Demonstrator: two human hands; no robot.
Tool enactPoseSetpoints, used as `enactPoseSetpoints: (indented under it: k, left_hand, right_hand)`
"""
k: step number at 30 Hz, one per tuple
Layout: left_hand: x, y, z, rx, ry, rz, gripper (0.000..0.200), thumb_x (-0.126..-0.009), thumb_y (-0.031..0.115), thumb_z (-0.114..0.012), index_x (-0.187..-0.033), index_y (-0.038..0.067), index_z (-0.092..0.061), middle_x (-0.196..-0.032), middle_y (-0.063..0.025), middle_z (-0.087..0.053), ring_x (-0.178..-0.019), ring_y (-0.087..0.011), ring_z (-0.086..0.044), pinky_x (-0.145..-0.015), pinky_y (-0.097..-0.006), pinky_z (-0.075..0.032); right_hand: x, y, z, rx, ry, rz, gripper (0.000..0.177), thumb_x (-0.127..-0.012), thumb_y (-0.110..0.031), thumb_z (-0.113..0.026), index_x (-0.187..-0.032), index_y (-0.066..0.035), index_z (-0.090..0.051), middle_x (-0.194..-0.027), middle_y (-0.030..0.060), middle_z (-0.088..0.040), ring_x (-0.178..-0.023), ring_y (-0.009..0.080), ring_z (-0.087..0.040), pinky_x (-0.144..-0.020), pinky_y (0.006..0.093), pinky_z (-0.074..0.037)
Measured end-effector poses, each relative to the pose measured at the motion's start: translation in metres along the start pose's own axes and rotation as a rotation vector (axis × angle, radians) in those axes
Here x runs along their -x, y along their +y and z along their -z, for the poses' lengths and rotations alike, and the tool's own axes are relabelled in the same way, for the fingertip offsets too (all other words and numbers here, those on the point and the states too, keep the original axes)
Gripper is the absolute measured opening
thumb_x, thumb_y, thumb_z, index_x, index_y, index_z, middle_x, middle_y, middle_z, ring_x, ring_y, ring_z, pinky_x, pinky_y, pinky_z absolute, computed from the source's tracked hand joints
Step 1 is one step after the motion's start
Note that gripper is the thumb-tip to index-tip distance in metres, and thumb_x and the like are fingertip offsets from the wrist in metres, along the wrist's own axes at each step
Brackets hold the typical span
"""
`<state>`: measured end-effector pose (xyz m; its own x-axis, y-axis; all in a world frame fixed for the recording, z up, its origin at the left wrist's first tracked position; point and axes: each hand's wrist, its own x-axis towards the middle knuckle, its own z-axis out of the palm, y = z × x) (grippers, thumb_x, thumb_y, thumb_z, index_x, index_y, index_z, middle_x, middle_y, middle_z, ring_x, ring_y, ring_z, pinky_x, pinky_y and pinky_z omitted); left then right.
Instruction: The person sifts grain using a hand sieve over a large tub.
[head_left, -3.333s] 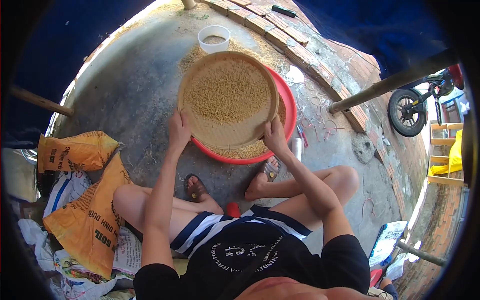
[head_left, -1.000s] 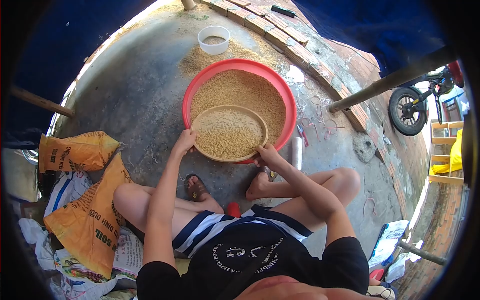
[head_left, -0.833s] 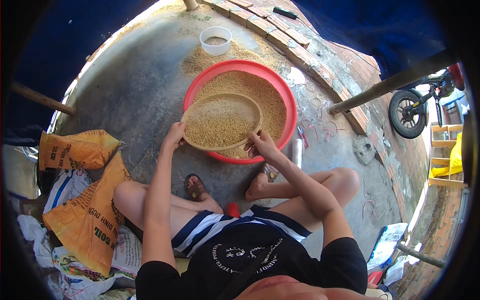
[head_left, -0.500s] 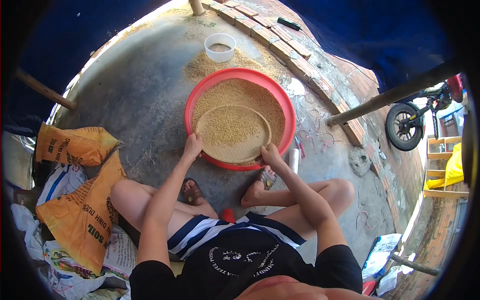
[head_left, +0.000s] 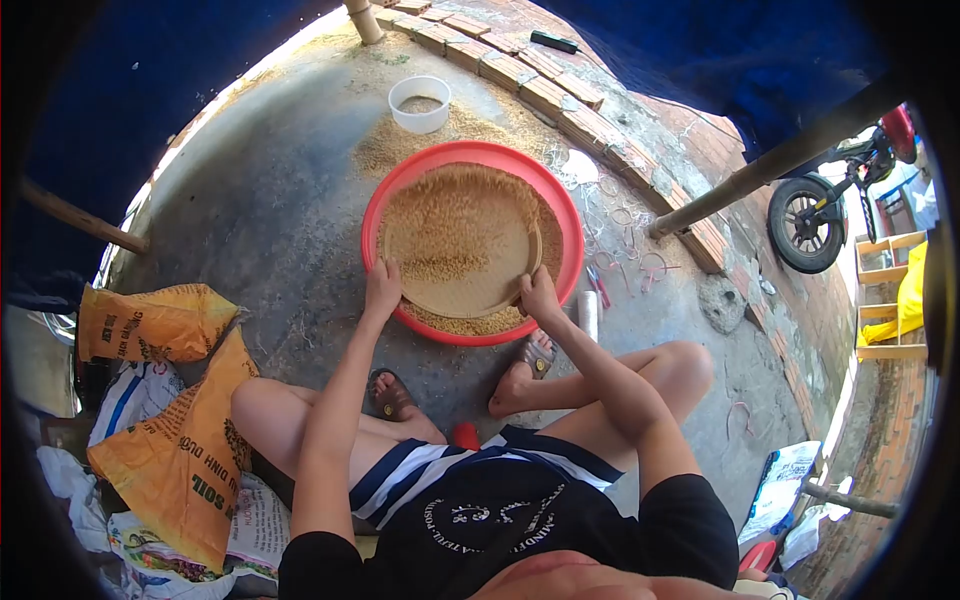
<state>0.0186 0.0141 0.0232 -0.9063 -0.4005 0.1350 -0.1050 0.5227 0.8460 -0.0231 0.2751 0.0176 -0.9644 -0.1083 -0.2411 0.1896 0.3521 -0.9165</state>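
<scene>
A round shallow winnowing basket (head_left: pixel 505 272) hangs over the red basin (head_left: pixel 571 225), between my hands. My left hand (head_left: pixel 382 289) is closed on its near left rim, and my right hand (head_left: pixel 539 295) grips the near right rim. Yellow-brown grain (head_left: pixel 450 225) in the basket is blurred by motion and spread toward the far side, with a sparser patch near me. More grain (head_left: pixel 462 325) lies in the basin under the basket's near edge. The basket covers much of the basin's inside.
Beyond the basin stands a clear plastic tub (head_left: pixel 420 105) beside spilled grain (head_left: pixel 380 150) on the concrete. Bricks (head_left: pixel 560 105) line the right, near a bamboo pole (head_left: pixel 720 200). Orange sacks (head_left: pixel 175 440) lie at left. A white roll (head_left: pixel 588 315) and pliers (head_left: pixel 600 285) sit right of the basin.
The grain has shifted from a settled heap into a blurred spray toward the basket's far side. Both hands keep hold of the rim. The view has shifted slightly.
</scene>
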Motion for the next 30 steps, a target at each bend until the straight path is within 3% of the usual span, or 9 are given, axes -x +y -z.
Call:
enactPoseSetpoints:
  k: [2, 6, 8, 11, 15, 18, 20, 23, 30]
  left_hand:
    - [0.007, -0.009, -0.007, 0.049, -0.234, 0.42, 0.026, -0.087, 0.016, -0.033, -0.092, -0.004, -0.048, -0.056, -0.0077, -0.05, -0.039, -0.015, -0.049, -0.036, -0.0281, -0.039]
    - [-0.001, -0.032, -0.005, 0.083, -0.203, 0.422, 0.026, -0.086, 0.017, -0.034, -0.091, -0.004, -0.048, -0.052, -0.0074, -0.049, -0.031, -0.014, -0.044, -0.029, -0.028, -0.035]
    - [-0.011, -0.039, -0.001, -0.059, 0.02, -0.068, 0.026, -0.087, 0.017, -0.033, -0.093, -0.004, -0.048, -0.057, -0.0078, -0.051, -0.036, -0.0163, -0.048, -0.033, -0.029, -0.038]
    - [-0.008, 0.057, 0.036, 0.197, 0.164, -0.168, 0.026, -0.086, 0.017, -0.037, -0.091, -0.006, -0.045, -0.068, -0.0139, -0.054, -0.067, -0.0237, -0.058, -0.055, -0.0338, -0.043]
    - [-0.011, 0.042, 0.027, -0.007, 0.245, -0.381, 0.026, -0.086, 0.016, -0.033, -0.097, -0.004, -0.047, -0.068, -0.012, -0.055, -0.047, -0.0238, -0.055, -0.039, -0.0315, -0.042]
    - [-0.005, -0.009, -0.003, 0.055, -0.031, 0.005, 0.026, -0.085, 0.016, -0.034, -0.091, -0.005, -0.047, -0.065, -0.0141, -0.055, -0.043, -0.0227, -0.054, -0.036, -0.0309, -0.041]
    - [0.011, -0.009, -0.006, 0.055, -0.273, 0.414, 0.025, -0.084, 0.015, -0.035, -0.08, -0.007, -0.046, -0.052, -0.0121, -0.051, -0.033, -0.0217, -0.049, -0.031, -0.0318, -0.037]
    - [0.014, -0.022, -0.009, 0.15, -0.297, 0.494, 0.027, -0.084, 0.016, -0.034, -0.077, -0.006, -0.047, -0.049, -0.0118, -0.05, -0.029, -0.0195, -0.046, -0.028, -0.0311, -0.035]
    - [-0.009, 0.035, 0.027, 0.056, 0.147, -0.12, 0.025, -0.084, 0.017, -0.035, -0.084, -0.006, -0.046, -0.057, -0.0142, -0.052, -0.048, -0.025, -0.055, -0.042, -0.033, -0.04]
  right_hand:
    - [0.004, 0.009, 0.003, 0.021, -0.054, -0.114, 0.02, -0.082, -0.013, -0.037, -0.092, 0.004, -0.036, -0.056, 0.012, -0.05, -0.036, 0.018, -0.048, -0.033, 0.0301, -0.038]
    - [-0.001, 0.007, 0.002, -0.025, -0.149, -0.131, 0.017, -0.084, -0.014, -0.037, -0.091, 0.001, -0.034, -0.057, 0.0119, -0.05, -0.035, 0.0159, -0.045, -0.032, 0.0278, -0.036]
    - [0.011, -0.027, 0.008, -0.049, -0.084, -0.047, 0.018, -0.083, -0.013, -0.038, -0.092, 0.002, -0.034, -0.058, 0.0123, -0.05, -0.035, 0.0171, -0.046, -0.031, 0.0297, -0.037]
    - [0.012, -0.051, 0.016, 0.079, 0.118, 0.427, 0.018, -0.083, -0.012, -0.037, -0.091, 0.003, -0.032, -0.063, 0.0195, -0.049, -0.053, 0.0307, -0.053, -0.048, 0.0365, -0.042]
    - [0.003, -0.038, 0.008, 0.024, 0.201, 0.538, 0.019, -0.082, -0.012, -0.037, -0.091, 0.004, -0.033, -0.066, 0.0217, -0.049, -0.063, 0.0359, -0.052, -0.056, 0.0385, -0.042]
    - [-0.017, 0.019, 0.0, 0.226, 0.129, 0.261, 0.02, -0.082, -0.013, -0.037, -0.091, 0.005, -0.035, -0.067, 0.0211, -0.051, -0.056, 0.0312, -0.054, -0.049, 0.0364, -0.042]
    - [0.011, -0.006, 0.007, 0.083, -0.18, -0.247, 0.022, -0.082, -0.015, -0.037, -0.091, 0.005, -0.036, -0.07, 0.021, -0.053, -0.049, 0.0255, -0.054, -0.041, 0.0333, -0.042]
    - [0.005, 0.015, 0.008, -0.006, -0.274, -0.291, 0.02, -0.082, -0.014, -0.036, -0.091, 0.004, -0.037, -0.066, 0.0169, -0.053, -0.044, 0.0198, -0.052, -0.035, 0.0302, -0.04]
    - [0.014, -0.047, 0.011, 0.111, 0.156, 0.411, 0.02, -0.083, -0.013, -0.037, -0.091, 0.005, -0.034, -0.061, 0.0206, -0.048, -0.052, 0.0315, -0.052, -0.045, 0.0356, -0.042]
